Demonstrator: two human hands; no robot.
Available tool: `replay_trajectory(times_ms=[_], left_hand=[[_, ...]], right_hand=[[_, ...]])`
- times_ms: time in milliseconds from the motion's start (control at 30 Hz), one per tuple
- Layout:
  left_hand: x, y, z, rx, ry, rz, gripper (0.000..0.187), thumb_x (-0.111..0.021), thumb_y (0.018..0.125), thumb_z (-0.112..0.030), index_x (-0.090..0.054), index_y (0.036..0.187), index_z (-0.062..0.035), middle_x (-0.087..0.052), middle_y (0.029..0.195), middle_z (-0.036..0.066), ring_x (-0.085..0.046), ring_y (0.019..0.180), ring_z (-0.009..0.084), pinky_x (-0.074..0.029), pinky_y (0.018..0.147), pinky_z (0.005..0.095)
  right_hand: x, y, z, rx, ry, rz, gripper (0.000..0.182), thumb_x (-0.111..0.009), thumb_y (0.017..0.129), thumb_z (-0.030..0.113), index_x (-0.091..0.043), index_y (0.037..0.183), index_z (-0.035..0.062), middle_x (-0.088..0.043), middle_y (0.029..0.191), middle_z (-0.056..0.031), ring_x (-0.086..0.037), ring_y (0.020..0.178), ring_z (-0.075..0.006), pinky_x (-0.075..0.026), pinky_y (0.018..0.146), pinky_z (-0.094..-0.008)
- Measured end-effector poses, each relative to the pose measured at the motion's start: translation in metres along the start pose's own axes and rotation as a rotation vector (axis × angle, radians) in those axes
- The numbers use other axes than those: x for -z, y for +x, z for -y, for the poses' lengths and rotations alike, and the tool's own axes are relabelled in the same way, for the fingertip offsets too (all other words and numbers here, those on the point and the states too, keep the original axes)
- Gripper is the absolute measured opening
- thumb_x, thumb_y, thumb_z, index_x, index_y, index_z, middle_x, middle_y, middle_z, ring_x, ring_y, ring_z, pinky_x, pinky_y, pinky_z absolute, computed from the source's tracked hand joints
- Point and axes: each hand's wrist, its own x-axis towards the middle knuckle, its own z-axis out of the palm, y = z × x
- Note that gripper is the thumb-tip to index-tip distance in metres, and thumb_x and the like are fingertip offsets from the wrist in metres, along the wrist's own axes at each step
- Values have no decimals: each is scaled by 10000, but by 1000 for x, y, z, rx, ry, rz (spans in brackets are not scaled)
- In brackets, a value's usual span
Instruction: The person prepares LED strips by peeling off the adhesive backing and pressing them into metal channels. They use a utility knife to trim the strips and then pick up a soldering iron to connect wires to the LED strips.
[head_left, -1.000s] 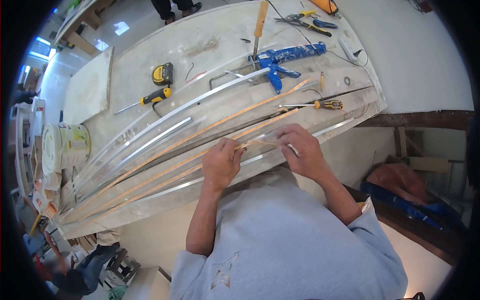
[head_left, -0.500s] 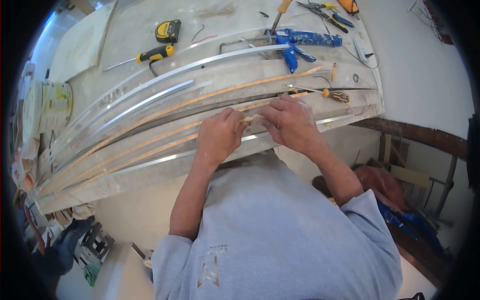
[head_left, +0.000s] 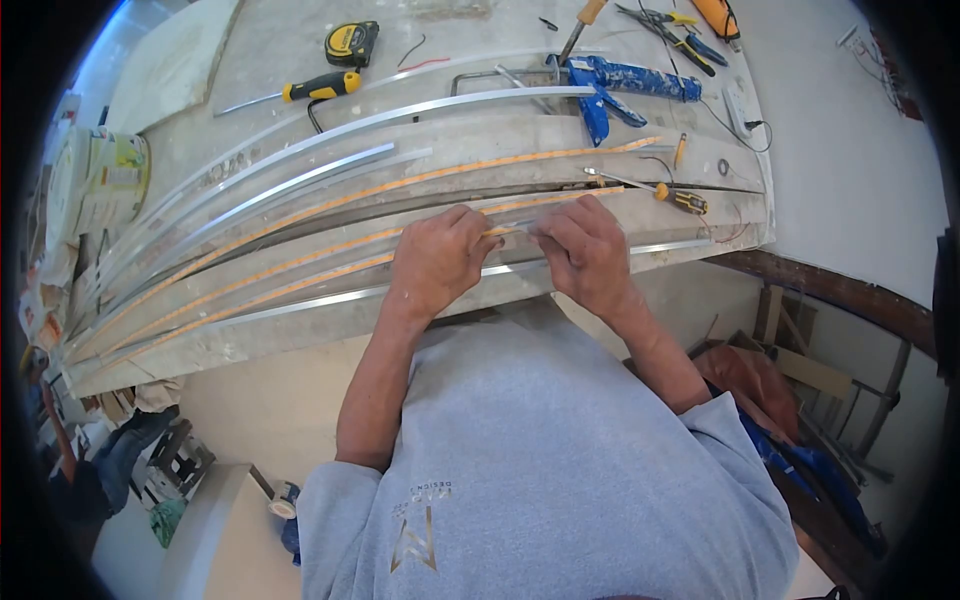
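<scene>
My left hand [head_left: 440, 258] is closed on the end part of an orange LED strip [head_left: 330, 272], which runs off to the left along the table. Between the hands, a short stretch of the strip and something pale and thin shows. My right hand [head_left: 583, 245] is closed at the pale end, its fingertips pinched together; the exact thing in them is blurred. Behind the hands lie another orange strip [head_left: 480, 166] and one ending near the small yellow-black screwdriver [head_left: 682, 198]. An aluminium profile [head_left: 340, 300] lies along the table's front edge.
On the worktable [head_left: 480, 30] are a tape measure [head_left: 351, 43], a long screwdriver [head_left: 325, 87], a blue caulking gun [head_left: 640, 78], pliers [head_left: 668, 38], a power strip [head_left: 738, 108] and metal profiles. A bucket [head_left: 115, 178] stands left. Another person [head_left: 115, 475] is at lower left.
My right hand has moved slightly away from my left hand, widening the gap between them. The whole view has shifted a little.
</scene>
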Motion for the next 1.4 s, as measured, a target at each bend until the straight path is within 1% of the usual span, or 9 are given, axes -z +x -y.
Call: replay_trajectory(times_ms=[267,367,433,500,667,767,900,1100,1400], left_hand=[[12,7,-17,-29,-24,67,237,-785,857,-120,-737,1089,-117,-682,885,89,-686,796,333,-537,678,429],[11,6,-16,-45,29,96,287,-727,862,-41,-747,1131,-141,-705,949,58,-708,802,300,-551,686,418],[9,4,-11,-63,-6,96,350,-694,854,-38,-731,1167,-189,-699,957,30,-715,798,300,-554,665,435],[8,3,-12,-60,-12,43,382,-673,834,-1,-740,1162,-184,-705,959,31,-718,771,291,-555,650,423],[0,-7,-18,-141,204,-65,366,-699,854,-28,-729,1199,-146,-724,963,19,-701,973,267,-528,865,460],[-7,-16,-34,3,238,-143,291,-734,872,-69,-716,1161,-105,-722,956,28,-659,1057,278,-490,949,479],[-28,-25,-31,34,177,-342,257,-821,797,-80,-703,1025,-85,-678,1009,41,-638,981,266,-494,889,438],[-29,-29,-30,53,238,-379,229,-853,752,-119,-716,934,-98,-656,1023,38,-637,1002,263,-482,909,437],[-33,-33,-24,109,133,-424,216,-868,736,-148,-743,913,-145,-666,1015,0,-628,1039,214,-392,972,414]], right_hand=[[11,-6,-5,55,-30,-6,202,-794,754,41,-734,932,117,-668,901,-28,-627,851,-260,-535,722,-426],[28,-1,-11,43,99,75,231,-808,766,-4,-746,976,69,-693,1005,-88,-641,902,-299,-530,769,-419],[41,0,-32,-16,160,-107,174,-804,813,86,-751,978,100,-690,980,-71,-652,953,-302,-538,825,-439],[56,-5,-76,-36,-120,-94,197,-766,838,75,-738,1030,102,-693,1069,-86,-650,1026,-319,-521,877,-460],[86,-5,-118,-34,-399,304,311,-735,835,11,-687,1136,72,-673,1108,-119,-640,1089,-353,-502,935,-502],[85,-5,-128,-11,-391,363,224,-678,880,56,-671,1103,78,-640,1049,-97,-624,1099,-328,-485,953,-497],[87,-2,-144,160,-415,353,251,-662,874,29,-647,1122,66,-631,1044,-109,-638,1072,-341,-515,896,-499],[114,33,-99,137,-198,514,279,-625,908,-28,-605,1176,46,-639,1047,-165,-645,969,-423,-542,820,-505],[87,64,-32,357,-353,985,627,-560,937,43,-517,1546,186,-675,1115,-129,-672,1107,-328,-593,860,-466]])
